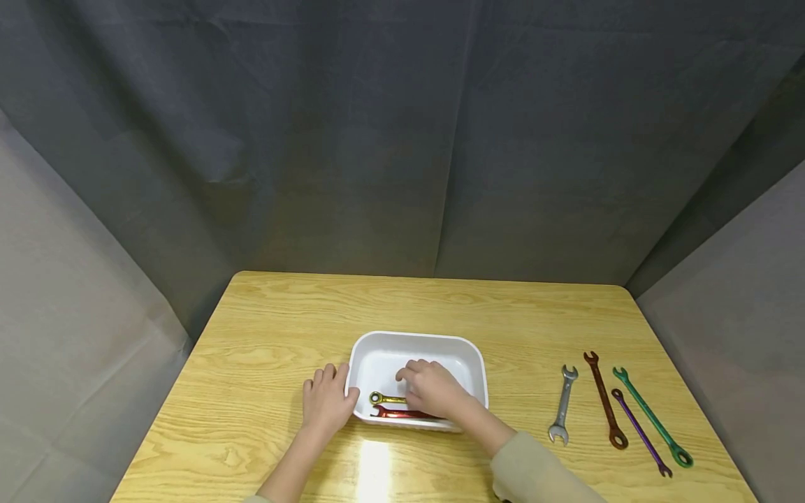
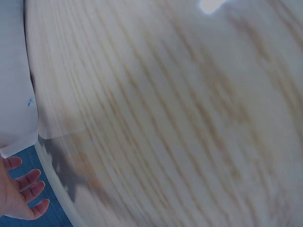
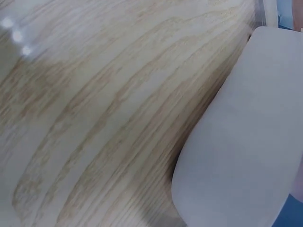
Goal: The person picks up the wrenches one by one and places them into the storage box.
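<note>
A white plastic bin (image 1: 385, 340) stands on the table in the head view. Inside, along its near wall, lie a gold ratchet wrench (image 1: 386, 399) and a red wrench (image 1: 402, 413). My right hand (image 1: 434, 388) reaches into the bin with curled fingers and grips the gold wrench, hiding its right end. At the bin's left wall, my left hand (image 1: 327, 402) rests with fingers spread and the thumb at the rim. Those relaxed fingers (image 2: 29, 182) also show in the left wrist view. The right wrist view has mostly the bin's outer wall (image 3: 241, 132).
Right of the bin on the wooden table (image 1: 283, 307) lie a silver open-end wrench (image 1: 564, 404), a copper-brown wrench (image 1: 605, 399), a purple wrench (image 1: 641, 433) and a green wrench (image 1: 654, 417). Grey curtains (image 1: 352, 140) hang behind the table and at both sides.
</note>
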Available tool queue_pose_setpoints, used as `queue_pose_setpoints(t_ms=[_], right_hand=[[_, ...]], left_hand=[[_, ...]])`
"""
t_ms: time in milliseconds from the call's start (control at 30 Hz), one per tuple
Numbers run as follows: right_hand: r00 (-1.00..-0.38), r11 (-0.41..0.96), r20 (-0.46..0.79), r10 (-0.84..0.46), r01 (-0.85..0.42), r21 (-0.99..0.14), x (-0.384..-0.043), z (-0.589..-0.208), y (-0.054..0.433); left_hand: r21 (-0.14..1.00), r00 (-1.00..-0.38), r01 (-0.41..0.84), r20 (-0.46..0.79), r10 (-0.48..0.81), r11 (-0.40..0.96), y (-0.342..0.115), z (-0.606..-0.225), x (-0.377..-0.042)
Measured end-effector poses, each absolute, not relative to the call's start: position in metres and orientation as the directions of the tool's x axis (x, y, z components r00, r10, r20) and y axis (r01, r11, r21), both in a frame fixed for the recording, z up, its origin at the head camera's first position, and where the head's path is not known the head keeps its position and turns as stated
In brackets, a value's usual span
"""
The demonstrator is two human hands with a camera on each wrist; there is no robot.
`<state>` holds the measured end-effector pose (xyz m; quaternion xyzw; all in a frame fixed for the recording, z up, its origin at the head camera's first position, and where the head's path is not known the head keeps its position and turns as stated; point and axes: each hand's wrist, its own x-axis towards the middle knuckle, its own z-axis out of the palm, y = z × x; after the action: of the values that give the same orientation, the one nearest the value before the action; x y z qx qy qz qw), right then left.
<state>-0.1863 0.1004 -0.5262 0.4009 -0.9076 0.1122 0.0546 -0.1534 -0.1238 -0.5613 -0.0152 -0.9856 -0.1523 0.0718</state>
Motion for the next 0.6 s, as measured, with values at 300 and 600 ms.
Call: queue_pose_setpoints(t_ms=[300, 600], right_hand=[[-0.708, 0.706, 0.271, -0.652, -0.697, -0.123, -0.19, -0.521, 0.109], [-0.736, 0.747, 0.331, -0.59, -0.654, -0.123, -0.195, -0.513, 0.121]], left_hand=[[0.301, -0.99, 0.048, 0.138, 0.006, 0.953, -0.124, -0.561, -0.154], [0.304, -0.991, 0.045, 0.133, 0.005, 0.952, -0.124, -0.562, -0.154]])
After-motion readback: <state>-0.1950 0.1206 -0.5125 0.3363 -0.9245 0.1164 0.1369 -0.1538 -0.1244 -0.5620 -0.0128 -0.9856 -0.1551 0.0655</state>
